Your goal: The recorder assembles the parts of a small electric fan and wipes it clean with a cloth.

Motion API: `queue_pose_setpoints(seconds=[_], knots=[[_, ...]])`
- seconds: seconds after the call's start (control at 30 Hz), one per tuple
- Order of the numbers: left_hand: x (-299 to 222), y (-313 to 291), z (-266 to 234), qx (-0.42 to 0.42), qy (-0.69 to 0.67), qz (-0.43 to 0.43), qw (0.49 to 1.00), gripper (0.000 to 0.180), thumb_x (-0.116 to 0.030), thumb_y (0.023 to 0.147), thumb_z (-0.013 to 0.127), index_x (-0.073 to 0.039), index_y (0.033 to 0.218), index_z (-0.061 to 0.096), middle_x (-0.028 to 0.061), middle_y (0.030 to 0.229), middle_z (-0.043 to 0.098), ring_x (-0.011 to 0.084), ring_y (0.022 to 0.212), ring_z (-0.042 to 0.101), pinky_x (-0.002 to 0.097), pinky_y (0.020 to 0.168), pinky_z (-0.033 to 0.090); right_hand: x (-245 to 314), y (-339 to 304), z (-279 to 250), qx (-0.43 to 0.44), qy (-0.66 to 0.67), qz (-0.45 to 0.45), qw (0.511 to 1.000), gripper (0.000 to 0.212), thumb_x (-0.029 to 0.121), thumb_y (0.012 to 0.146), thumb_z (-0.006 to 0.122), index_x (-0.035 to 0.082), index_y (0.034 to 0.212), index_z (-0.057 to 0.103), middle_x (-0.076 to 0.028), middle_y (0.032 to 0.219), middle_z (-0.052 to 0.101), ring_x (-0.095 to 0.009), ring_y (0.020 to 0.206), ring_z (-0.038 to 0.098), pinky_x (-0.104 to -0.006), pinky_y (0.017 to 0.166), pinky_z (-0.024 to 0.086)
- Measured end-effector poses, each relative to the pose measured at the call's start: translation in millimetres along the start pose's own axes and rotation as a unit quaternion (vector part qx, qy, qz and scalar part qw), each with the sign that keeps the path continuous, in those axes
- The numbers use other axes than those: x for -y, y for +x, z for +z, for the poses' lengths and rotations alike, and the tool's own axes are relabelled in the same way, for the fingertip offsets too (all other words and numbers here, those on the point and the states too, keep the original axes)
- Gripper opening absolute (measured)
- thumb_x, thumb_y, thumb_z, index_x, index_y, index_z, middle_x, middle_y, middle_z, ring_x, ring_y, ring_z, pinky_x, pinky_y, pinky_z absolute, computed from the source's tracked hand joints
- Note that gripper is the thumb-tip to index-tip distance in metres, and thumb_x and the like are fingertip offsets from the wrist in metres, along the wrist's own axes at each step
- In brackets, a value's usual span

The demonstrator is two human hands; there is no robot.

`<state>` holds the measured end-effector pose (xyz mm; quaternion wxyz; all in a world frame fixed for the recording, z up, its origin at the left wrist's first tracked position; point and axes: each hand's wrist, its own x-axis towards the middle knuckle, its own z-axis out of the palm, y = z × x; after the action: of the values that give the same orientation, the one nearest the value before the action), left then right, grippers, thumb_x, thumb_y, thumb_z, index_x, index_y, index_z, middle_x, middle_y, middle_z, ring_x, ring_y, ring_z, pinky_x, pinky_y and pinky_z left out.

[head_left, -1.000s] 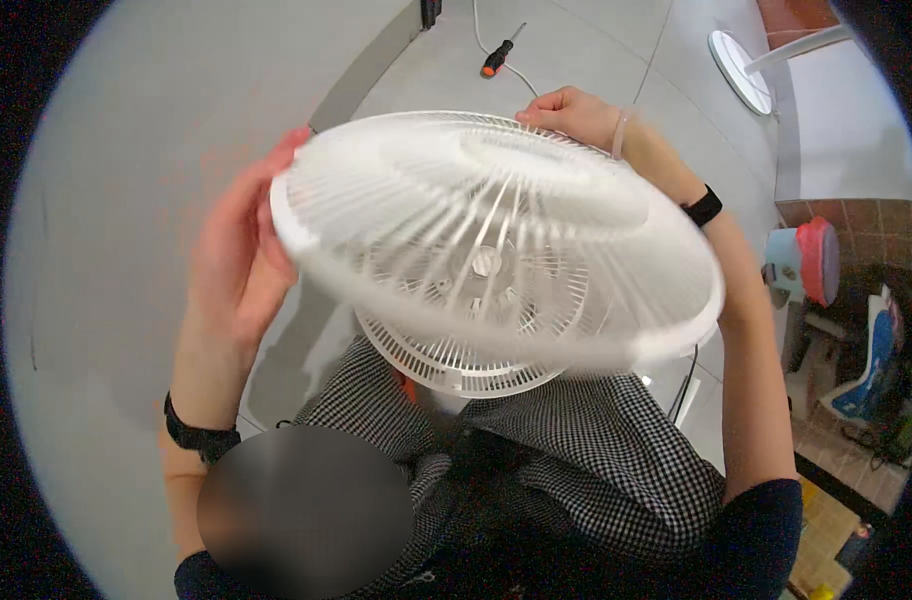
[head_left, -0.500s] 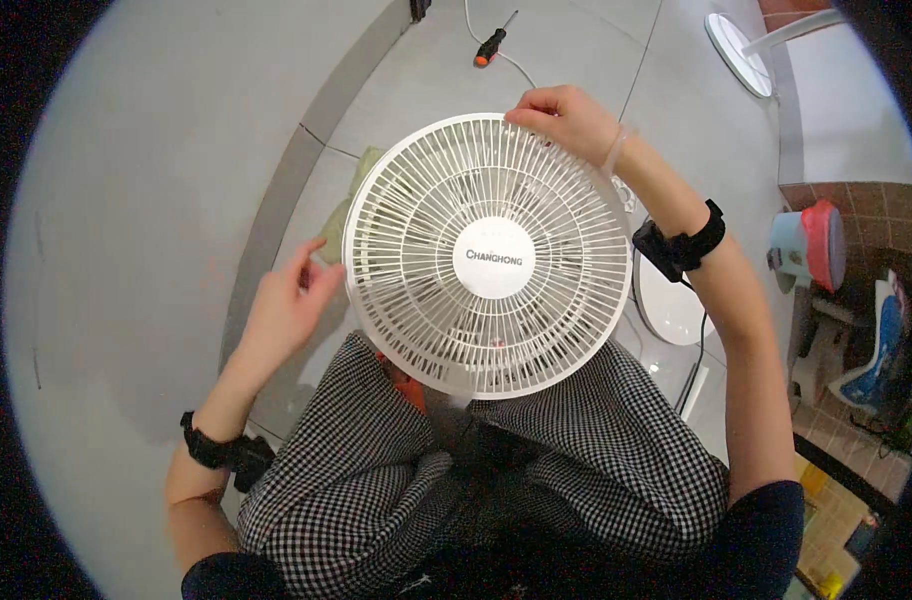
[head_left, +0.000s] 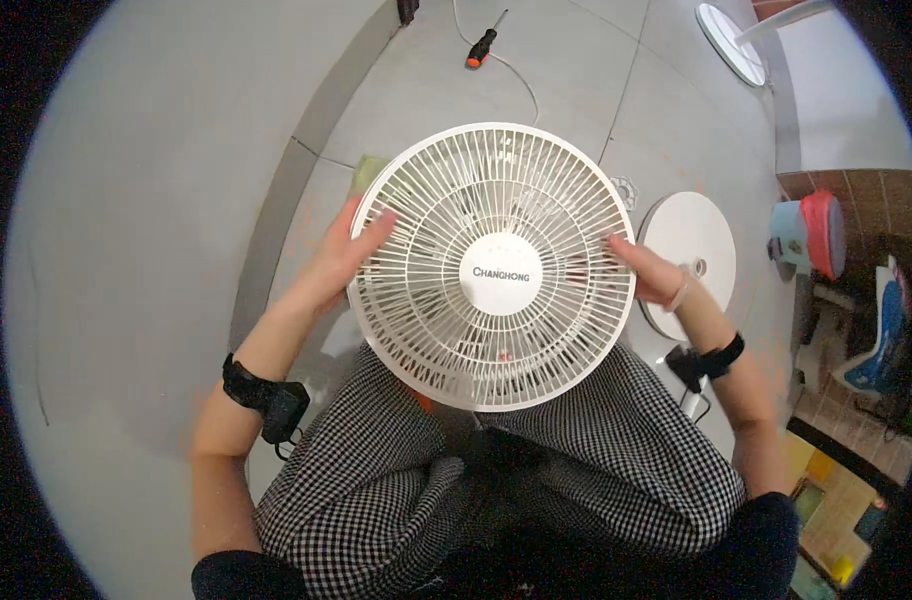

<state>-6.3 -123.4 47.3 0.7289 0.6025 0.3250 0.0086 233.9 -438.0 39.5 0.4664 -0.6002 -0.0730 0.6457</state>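
A round white fan grille [head_left: 506, 350] with a plain central disc faces up above my lap, between my knees. Blades or other parts behind its bars are hard to make out. At the grille's left rim is my left hand [head_left: 338, 258], thumb over the front and fingers tucked behind the edge. My right hand [head_left: 654, 275] clasps the opposite rim, its thumb on the bars and its other fingers partly seen through them. Right of that hand lies a white round base plate [head_left: 704, 235] with a small hole in it.
A black and orange screwdriver [head_left: 482, 48] lies on the tiles beside a thin white cable [head_left: 524, 82]. Pale green material [head_left: 369, 173] shows behind the grille's upper left. A white round stand [head_left: 731, 45] is at far right, above a blue and pink container [head_left: 808, 235].
My right hand has come down from the grille's top edge to its right rim. My left hand, formerly just off the grille, has moved up onto its left rim.
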Motion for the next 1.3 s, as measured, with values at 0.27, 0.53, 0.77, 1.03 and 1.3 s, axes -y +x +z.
queue_pose_setpoints(seconds=[0.27,0.53,0.77,1.03,1.3], knots=[[-10.8,-22.3,-4.1,0.048,0.137,0.127,0.981,0.085,-0.021,0.076,0.076,-0.001,0.141,0.024,0.0159,0.130,0.048,0.0251,0.121,0.047,0.0377,0.102,0.039,6.2,-35.5,30.4,-0.070,-0.072,-0.187,0.977,0.081,0.032,0.074,0.079,-0.001,0.137,0.040,-0.012,0.127,0.055,-0.023,0.119,0.052,-0.0362,0.101,0.041],[7.5,-13.8,-5.6,0.060,0.142,0.160,0.975,0.099,-0.009,0.068,0.079,-0.003,0.146,0.019,0.0131,0.138,0.039,0.0253,0.129,0.038,0.0379,0.108,0.030,9.6,-27.3,28.3,-0.106,-0.329,-0.235,0.908,0.097,0.030,0.066,0.086,0.002,0.141,0.031,-0.015,0.138,0.043,-0.026,0.129,0.041,-0.0385,0.106,0.035],[34.8,-14.7,-15.8,0.084,0.273,0.185,0.940,0.101,-0.015,0.071,0.078,-0.001,0.147,0.013,0.0197,0.142,0.035,0.0292,0.134,0.032,0.0396,0.111,0.024,-15.8,-10.8,27.5,-0.080,-0.366,-0.221,0.900,0.095,0.029,0.067,0.085,0.002,0.139,0.030,-0.016,0.136,0.043,-0.027,0.129,0.042,-0.0411,0.105,0.039],[-4.3,-29.4,18.0,0.004,0.343,0.347,0.873,0.082,-0.020,0.075,0.074,0.000,0.143,0.032,0.0246,0.146,0.032,0.0378,0.136,0.031,0.0446,0.111,0.024,-33.7,-12.5,50.1,-0.176,-0.241,-0.388,0.872,0.098,0.025,0.075,0.078,0.001,0.147,0.017,-0.019,0.142,0.037,-0.028,0.135,0.032,-0.0403,0.111,0.027],[-19.5,-25.0,39.1,-0.019,0.298,0.312,0.902,0.047,-0.013,0.088,0.062,-0.004,0.133,0.051,0.0225,0.142,0.041,0.0366,0.134,0.036,0.0431,0.110,0.027,-56.8,0.2,70.5,-0.253,-0.155,-0.407,0.864,0.064,0.014,0.088,0.048,-0.003,0.145,0.023,-0.018,0.145,0.034,-0.028,0.136,0.030,-0.0371,0.112,0.021]])
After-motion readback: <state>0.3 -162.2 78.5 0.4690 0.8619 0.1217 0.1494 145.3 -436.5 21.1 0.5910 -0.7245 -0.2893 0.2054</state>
